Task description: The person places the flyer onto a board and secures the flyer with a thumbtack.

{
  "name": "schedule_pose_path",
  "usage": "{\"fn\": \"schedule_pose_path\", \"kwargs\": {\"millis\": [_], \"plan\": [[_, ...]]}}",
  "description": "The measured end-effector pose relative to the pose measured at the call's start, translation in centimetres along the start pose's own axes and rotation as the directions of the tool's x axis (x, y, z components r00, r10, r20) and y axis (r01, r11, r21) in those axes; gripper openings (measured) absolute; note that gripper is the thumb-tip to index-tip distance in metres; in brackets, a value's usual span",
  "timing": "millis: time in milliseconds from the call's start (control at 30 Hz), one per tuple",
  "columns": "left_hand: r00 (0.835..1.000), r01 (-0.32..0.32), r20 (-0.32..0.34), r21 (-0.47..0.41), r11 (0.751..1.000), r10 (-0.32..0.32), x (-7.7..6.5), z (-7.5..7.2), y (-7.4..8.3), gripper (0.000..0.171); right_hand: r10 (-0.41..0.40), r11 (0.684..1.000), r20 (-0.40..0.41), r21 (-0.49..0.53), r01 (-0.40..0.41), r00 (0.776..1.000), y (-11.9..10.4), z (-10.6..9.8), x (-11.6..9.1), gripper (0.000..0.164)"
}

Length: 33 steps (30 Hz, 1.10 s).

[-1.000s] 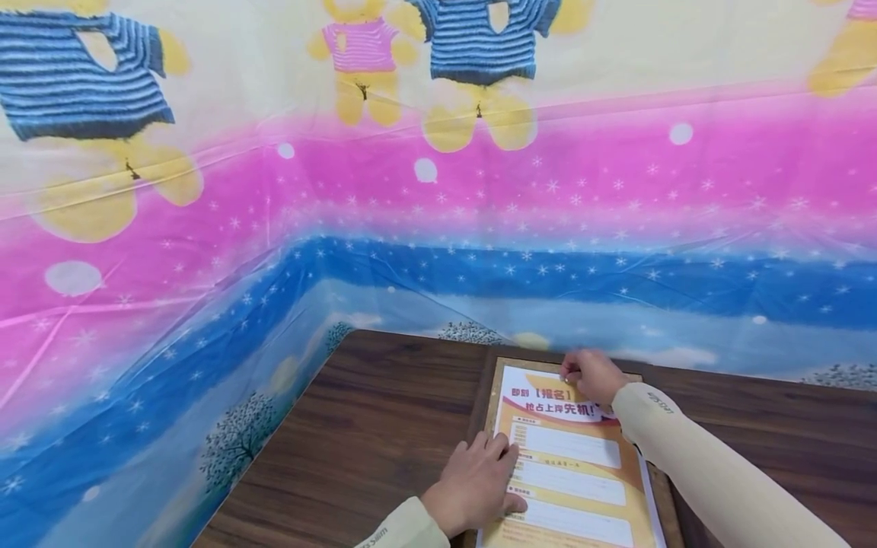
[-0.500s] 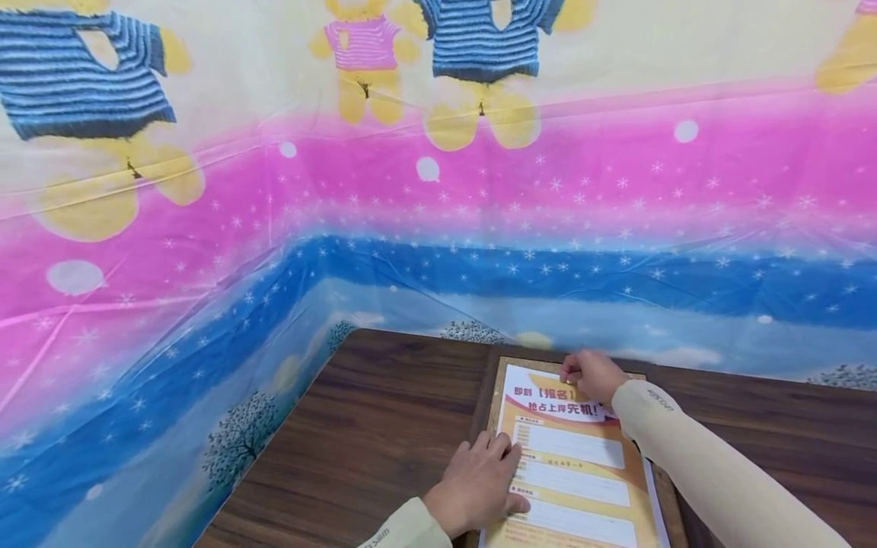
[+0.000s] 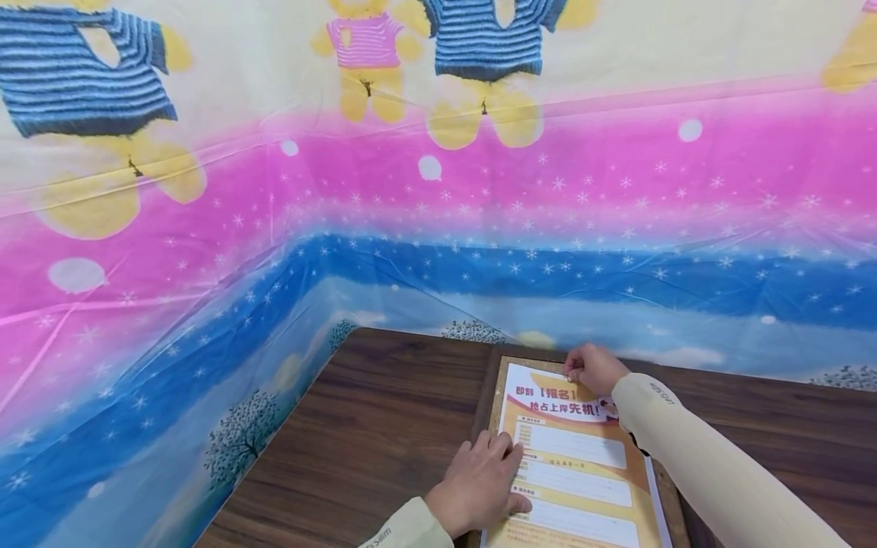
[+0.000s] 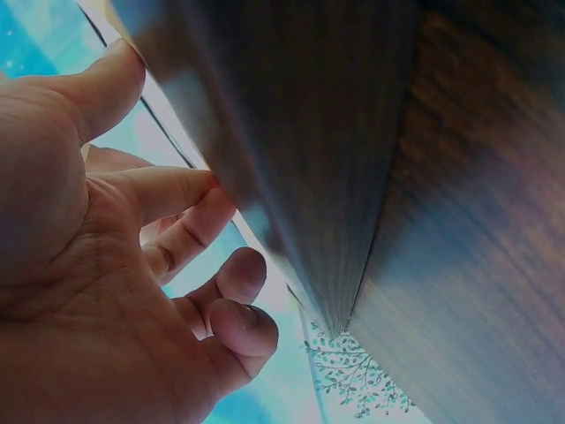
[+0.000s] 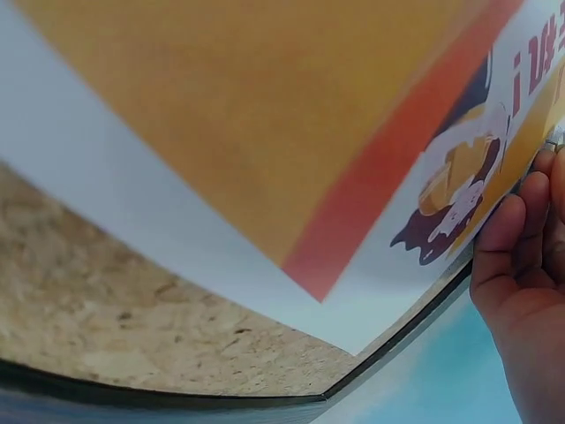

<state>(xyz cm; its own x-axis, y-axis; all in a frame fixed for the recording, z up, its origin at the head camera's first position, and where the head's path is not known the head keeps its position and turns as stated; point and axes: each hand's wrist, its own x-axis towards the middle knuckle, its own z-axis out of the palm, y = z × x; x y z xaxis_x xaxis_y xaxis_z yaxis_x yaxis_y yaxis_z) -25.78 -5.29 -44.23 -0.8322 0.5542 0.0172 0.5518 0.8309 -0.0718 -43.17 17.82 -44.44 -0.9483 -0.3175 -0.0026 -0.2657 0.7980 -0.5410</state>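
Observation:
A printed sheet (image 3: 582, 449), orange and white with Chinese lettering, lies on a speckled brown clipboard (image 3: 495, 399) with a thin dark rim, seen closer in the right wrist view. My right hand (image 3: 594, 371) is at the clipboard's top edge, fingers curled; it pinches what looks like the silver clip (image 5: 556, 134), mostly hidden by the fingers. My left hand (image 3: 476, 479) rests over the sheet's left edge, fingers spread and slightly bent, thumb on the paper. In the left wrist view, its fingertips touch the edge of the board.
The dark wooden table (image 3: 370, 418) runs under the clipboard. Right behind it and along its left side hangs a patterned cloth (image 3: 479, 190) with bears, pink and blue bands. The table's far left corner is rounded.
The right hand has risen slightly at the top edge. The left hand and the sheet stay in place, apart from a small shift of the head view.

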Motion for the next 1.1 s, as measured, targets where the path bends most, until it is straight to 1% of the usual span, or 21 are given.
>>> {"fn": "schedule_pose_path", "kwargs": {"millis": [200,367,867,1100], "plan": [[1.000,0.000,0.015,-0.002,1.000,0.000,0.02,-0.07,0.06,0.070,0.005,1.000,-0.011,0.004,-0.005,1.000,0.01,-0.04,-0.11,0.012],[1.000,0.006,0.015,-0.004,1.000,-0.006,0.04,-0.07,0.17,0.070,-0.009,1.000,-0.017,-0.010,0.009,1.000,0.18,-0.11,-0.08,0.011],[0.999,0.009,0.035,-0.007,1.000,-0.009,0.12,-0.10,0.28,0.071,0.031,1.000,-0.049,-0.005,-0.031,0.998,0.18,0.28,-0.11,0.008],[0.999,-0.008,0.038,-0.009,1.000,0.008,0.48,-0.07,0.53,0.071,0.066,0.998,-0.053,-0.003,-0.066,0.996,0.60,0.25,-0.41,0.009]]}}
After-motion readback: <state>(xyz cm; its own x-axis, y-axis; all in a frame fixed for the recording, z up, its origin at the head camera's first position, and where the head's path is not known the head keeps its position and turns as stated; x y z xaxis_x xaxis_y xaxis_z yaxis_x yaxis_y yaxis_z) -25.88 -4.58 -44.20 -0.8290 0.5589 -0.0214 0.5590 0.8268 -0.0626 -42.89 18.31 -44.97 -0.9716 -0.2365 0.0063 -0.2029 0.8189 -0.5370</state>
